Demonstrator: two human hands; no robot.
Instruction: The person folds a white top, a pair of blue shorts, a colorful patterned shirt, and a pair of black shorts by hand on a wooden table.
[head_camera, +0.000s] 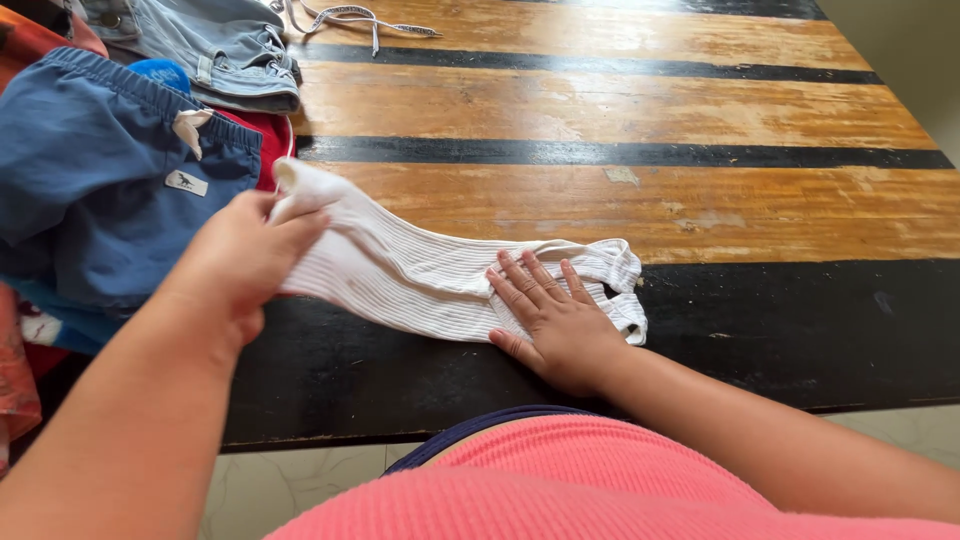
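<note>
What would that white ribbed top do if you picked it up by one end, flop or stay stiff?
Probably flop: the white ribbed top already sags where the left hand lifts its end. It looks light, since it's thin knit cloth. It likely won't slide much on the wooden table, as the right hand pins it flat, and it can't roll.

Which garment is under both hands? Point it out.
The white ribbed top, stretched flat on the table. The left hand grips one end; the right hand presses the other. The blue shorts and jeans lie untouched in the pile.
</note>
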